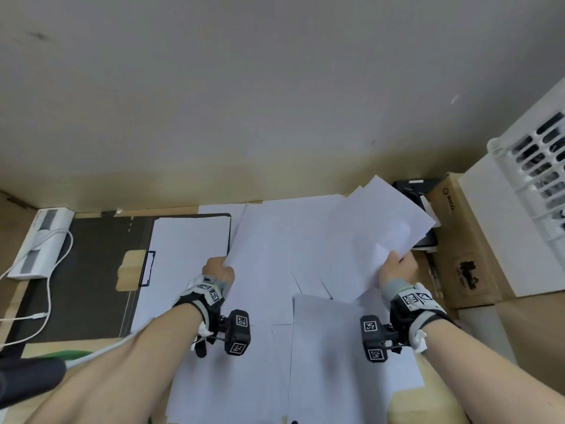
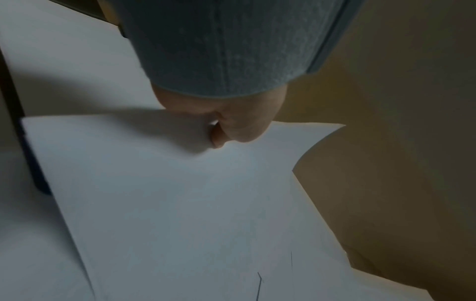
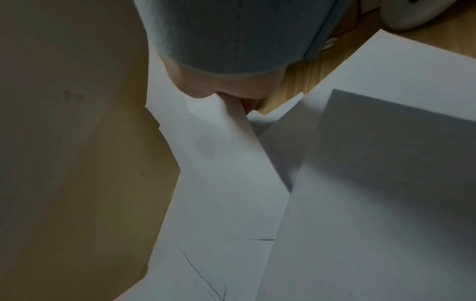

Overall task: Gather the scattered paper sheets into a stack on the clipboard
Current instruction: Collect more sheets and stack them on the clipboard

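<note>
A black clipboard (image 1: 101,270) lies at the left of the desk with a white sheet (image 1: 189,243) on it. Several white sheets (image 1: 275,347) lie spread over the desk to its right. My left hand (image 1: 218,270) pinches the near corner of one sheet (image 1: 260,255) beside the clipboard; in the left wrist view the left hand (image 2: 226,130) pinches that sheet (image 2: 180,203) at its edge. My right hand (image 1: 397,267) holds a few raised sheets (image 1: 382,228) tilted toward the back right; in the right wrist view the right hand (image 3: 231,101) grips those sheets (image 3: 226,173).
A white charger block with a cable (image 1: 39,243) sits left of the clipboard. Cardboard boxes (image 1: 458,240) and a white slotted crate (image 1: 535,172) stand at the right. A black device (image 1: 412,188) lies behind the raised sheets. The wall (image 1: 275,87) rises behind the desk.
</note>
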